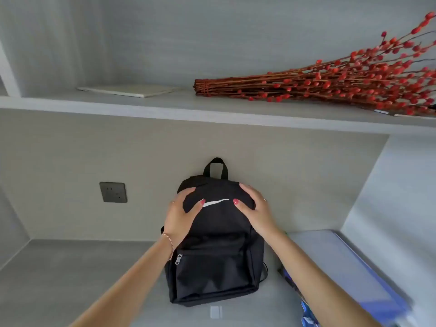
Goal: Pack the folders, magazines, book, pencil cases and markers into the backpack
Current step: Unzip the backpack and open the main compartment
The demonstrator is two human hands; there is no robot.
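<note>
A black backpack (pixel 215 256) with a white swoosh stands upright against the back wall of the grey desk (pixel 70 279). Its top carry loop sticks up and its front pocket zip is closed. My left hand (pixel 180 214) grips the upper left of the backpack, thumb across the front. My right hand (pixel 253 210) grips the upper right in the same way. To the right, partly behind my right forearm, lies a stack of blue and clear folders (pixel 368 274). A blue printed item (pixel 306 315) peeks out at the bottom edge; I cannot tell what it is.
A shelf (pixel 165 109) runs above the desk, holding a thin white booklet (pixel 132 90) and a bundle of red-budded branches (pixel 342 83). A grey wall socket (pixel 113 192) sits left of the backpack. A small white tag (pixel 215 312) lies in front of the bag.
</note>
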